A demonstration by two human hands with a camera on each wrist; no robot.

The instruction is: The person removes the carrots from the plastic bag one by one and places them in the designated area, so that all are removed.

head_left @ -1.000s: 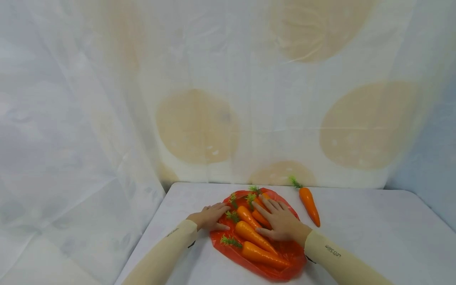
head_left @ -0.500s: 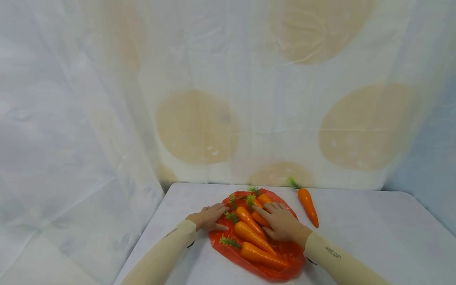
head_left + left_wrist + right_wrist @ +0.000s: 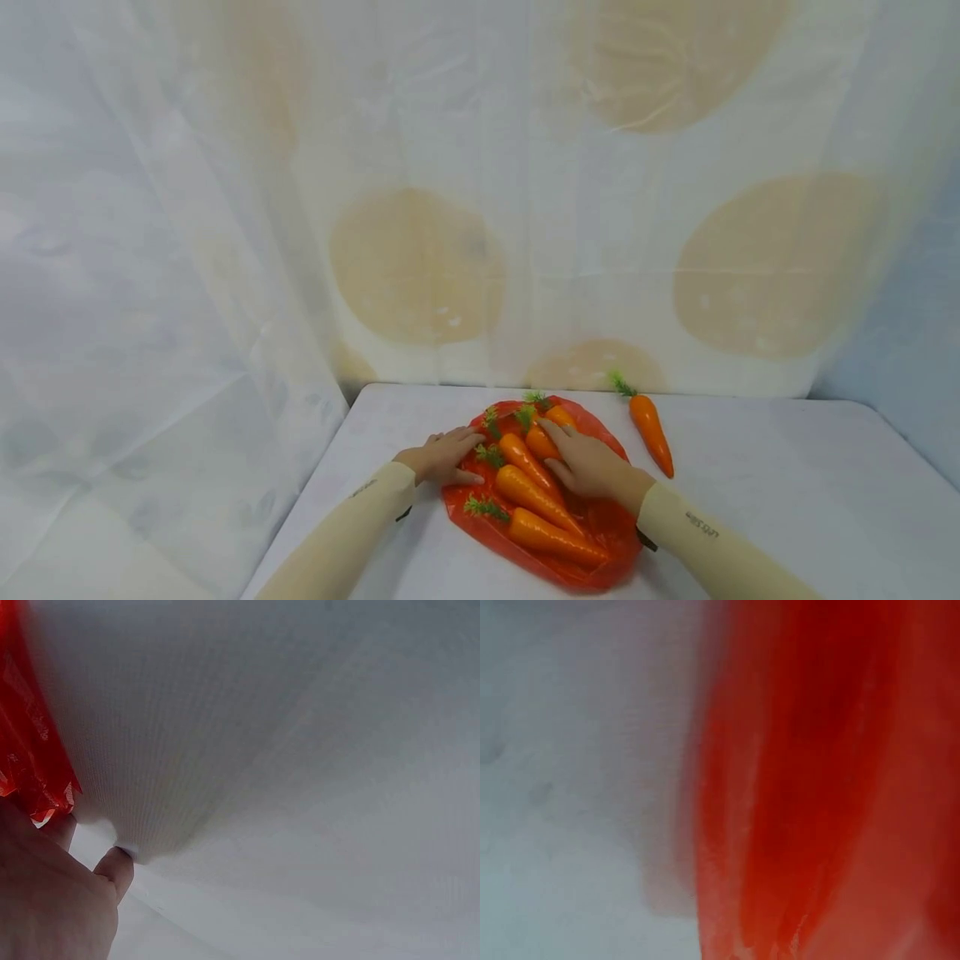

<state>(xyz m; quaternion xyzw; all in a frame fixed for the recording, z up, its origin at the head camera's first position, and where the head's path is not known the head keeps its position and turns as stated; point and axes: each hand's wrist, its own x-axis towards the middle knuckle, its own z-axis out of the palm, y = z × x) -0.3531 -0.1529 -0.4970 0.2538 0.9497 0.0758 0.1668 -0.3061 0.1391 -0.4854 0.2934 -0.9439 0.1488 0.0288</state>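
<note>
A red plastic bag [image 3: 491, 540], its rim spread wide, lies on the white table with several orange carrots [image 3: 538, 500] with green tops in it. My left hand [image 3: 444, 456] rests on the bag's left rim in the head view, fingers and thumb extended over the edge. The left wrist view shows that hand [image 3: 56, 892] beside red plastic [image 3: 30, 735], a fingertip on the table. My right hand [image 3: 596, 467] reaches over the bag's right side, thumb and index finger either side of a carrot [image 3: 542, 442]. Blurred red plastic [image 3: 817, 787] fills much of the right wrist view; no hand shows there.
One loose carrot [image 3: 651, 433] lies outside the bag to the right, its green top near the table's back edge. A white curtain with tan circles [image 3: 420, 267] hangs behind the table [image 3: 765, 483], and pale cloth stands at both sides.
My right hand's spread fingers have drawn together around one carrot, which has shifted slightly toward the back left. The left hand and the loose carrot have stayed in place.
</note>
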